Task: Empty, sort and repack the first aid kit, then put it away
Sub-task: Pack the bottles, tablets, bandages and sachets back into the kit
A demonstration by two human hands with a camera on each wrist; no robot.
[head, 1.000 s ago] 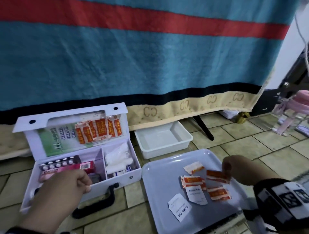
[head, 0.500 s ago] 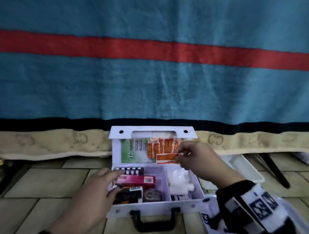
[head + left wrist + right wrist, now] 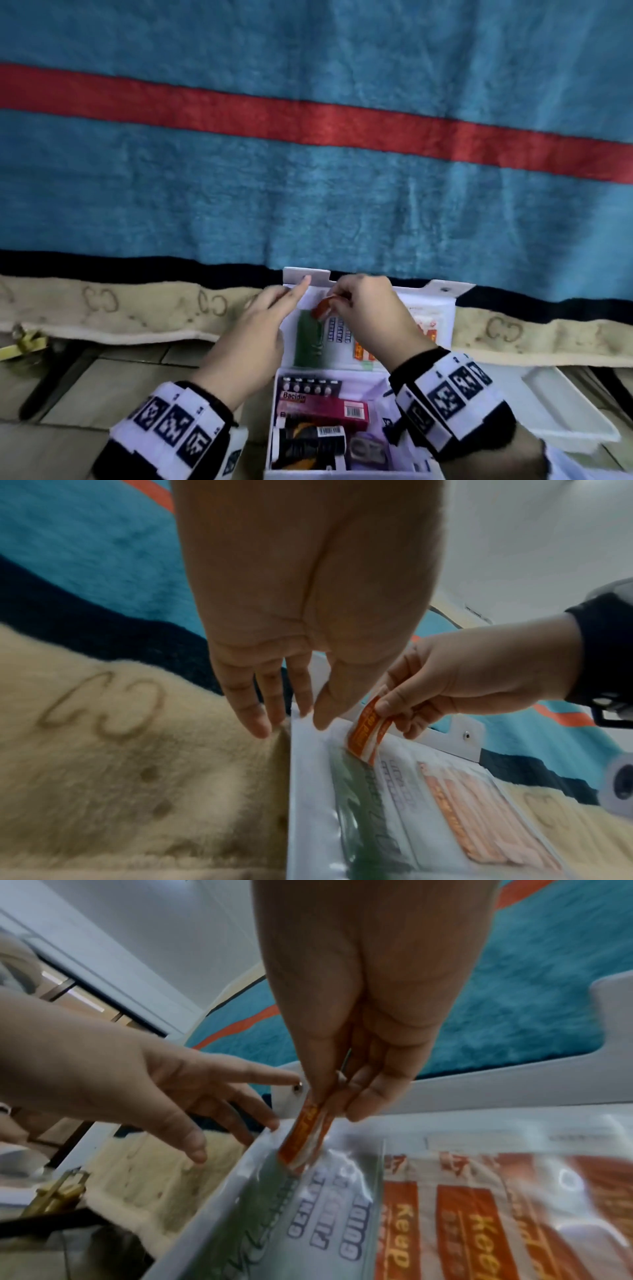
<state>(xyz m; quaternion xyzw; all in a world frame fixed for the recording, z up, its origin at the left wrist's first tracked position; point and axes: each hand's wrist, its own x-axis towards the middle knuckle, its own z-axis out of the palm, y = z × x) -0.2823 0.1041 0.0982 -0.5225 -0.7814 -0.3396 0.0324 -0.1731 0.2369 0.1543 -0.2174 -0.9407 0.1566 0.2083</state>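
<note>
Blanket, teal w/ a red stripe, fills the upper two-thirds of the head view; its black band and cream border run across mid-frame. Tiled floor shows lower left. Kit, a white case, sits open at bottom centre, its lid upright against the blanket. White bin at lower right, just beside the kit. Inside the lid a clear sleeve holds a green-and-white guide and a row of orange packets. In the base, left compartment: blister strip at the back, pink box in front of it, dark bottles nearest the camera; the rest is too blurred to tell. Left hand reaches to the lid's top left corner, fingers straight and a little spread, tips touching the lid edge, holding nothing. Right hand is at the lid's top, centre of frame, thumb and fingers pinching one orange-and-white packet. That packet hangs down, its lower end at the sleeve's opening over the guide; can't tell if it's inside the sleeve. Wrists wear black bands w/ marker tags.
</note>
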